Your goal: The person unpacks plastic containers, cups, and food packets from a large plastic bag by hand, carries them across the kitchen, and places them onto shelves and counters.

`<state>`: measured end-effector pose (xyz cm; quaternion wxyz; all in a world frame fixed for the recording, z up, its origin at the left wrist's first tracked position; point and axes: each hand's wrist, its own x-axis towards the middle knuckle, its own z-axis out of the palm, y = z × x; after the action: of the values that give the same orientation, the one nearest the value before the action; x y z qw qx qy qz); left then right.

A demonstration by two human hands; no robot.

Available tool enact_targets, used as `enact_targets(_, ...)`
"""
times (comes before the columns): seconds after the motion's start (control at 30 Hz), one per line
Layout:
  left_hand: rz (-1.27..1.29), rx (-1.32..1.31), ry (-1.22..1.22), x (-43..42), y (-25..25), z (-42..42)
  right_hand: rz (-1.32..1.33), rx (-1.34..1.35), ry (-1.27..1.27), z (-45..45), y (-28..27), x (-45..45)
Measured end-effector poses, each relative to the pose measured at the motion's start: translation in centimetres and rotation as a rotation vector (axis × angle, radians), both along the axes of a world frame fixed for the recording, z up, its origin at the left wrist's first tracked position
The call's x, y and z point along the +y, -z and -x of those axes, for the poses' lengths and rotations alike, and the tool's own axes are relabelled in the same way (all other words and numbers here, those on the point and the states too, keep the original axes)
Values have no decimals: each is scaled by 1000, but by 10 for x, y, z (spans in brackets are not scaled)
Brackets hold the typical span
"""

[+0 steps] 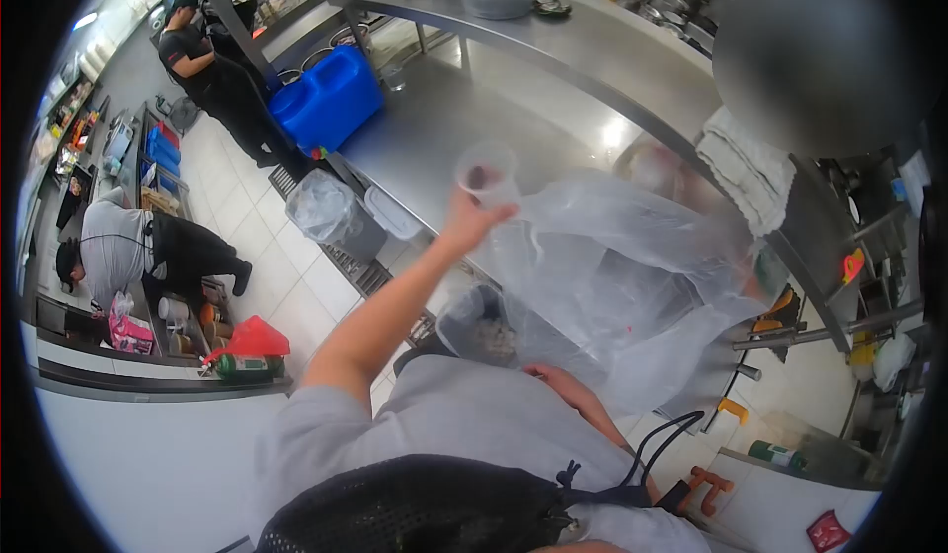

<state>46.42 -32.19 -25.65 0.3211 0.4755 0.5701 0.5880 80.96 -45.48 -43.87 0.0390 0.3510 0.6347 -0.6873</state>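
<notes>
My left hand is raised over the steel counter, its fingers wrapped round a clear plastic cup with something dark reddish visible in or behind it. Just right of that hand, a large crumpled clear plastic bag spreads over the counter and hangs past its near edge. Low against the front of my grey shirt is my right hand, partly hidden, its fingers too unclear to read. A clear tub with pale pieces sits below the counter edge, between my two hands.
A blue jug stands at the counter's far left end, above a lined bin. An overhead shelf crosses the back, with a towel hanging from it. Two people are at left: one standing, one bending.
</notes>
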Motion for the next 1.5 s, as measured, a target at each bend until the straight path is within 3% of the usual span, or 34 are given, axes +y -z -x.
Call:
enact_targets(0.1,70,-21,-193,19,14,82,-17,-10,65,29,6,2)
enact_targets(0.17,52,-23,-197,49,68,156,10,-92,107,48,-7,6)
enact_targets(0.27,118,92,-239,79,110,229,23,-217,204,90,-18,11)
enact_targets(0.33,123,135,-323,101,119,269,-3,-287,265,121,-18,3)
enact_targets(0.4,148,96,-335,121,140,313,109,-373,523,146,-14,-4)
enact_targets(0.53,192,89,-420,147,146,363,35,-389,643,200,-26,-15)
enact_targets(0.6,112,19,-386,165,178,389,81,-515,532,230,-60,-13)
enact_targets(0.67,-34,-45,-420,175,202,403,81,-560,544,241,-53,-16)
enact_targets(0.8,25,92,-475,172,215,416,99,-657,488,248,-43,-7)
enact_targets(0.87,165,319,-522,172,210,414,-60,-525,262,229,-6,-15)
enact_targets(0.9,204,424,-522,169,209,413,-765,-402,-185,192,64,-41)
enact_targets(0.93,229,475,-504,165,209,408,-300,-480,166,206,45,-31)
enact_targets(0.97,216,446,-476,162,208,404,-49,-523,319,238,-52,5)
enact_targets(1.0,102,305,-434,171,232,419,-140,-213,542,217,-39,-8)
enact_targets(1.03,-9,164,-386,179,255,433,-32,-203,681,212,-64,2)
enact_targets(1.07,106,198,-418,176,224,420,78,-174,795,210,-98,20)
enact_targets(1.13,121,201,-420,185,193,401,-76,-77,1202,184,-124,33)
enact_targets(1.2,163,52,-458,202,192,410,-493,-42,1552,146,-98,51)
enact_targets(1.23,156,63,-449,204,184,401,-831,-453,1565,131,-105,61)
enact_targets(1.3,328,-25,-606,209,160,380,-1343,-942,1419,83,-89,78)
enact_targets(1.33,318,-23,-602,210,152,374,-1345,-938,1431,65,-79,83)
enact_targets(1.4,379,58,-694,212,145,368,-1089,-1420,1367,39,-61,90)
enact_targets(1.5,322,110,-672,218,160,382,-902,-1263,1169,5,-57,90)
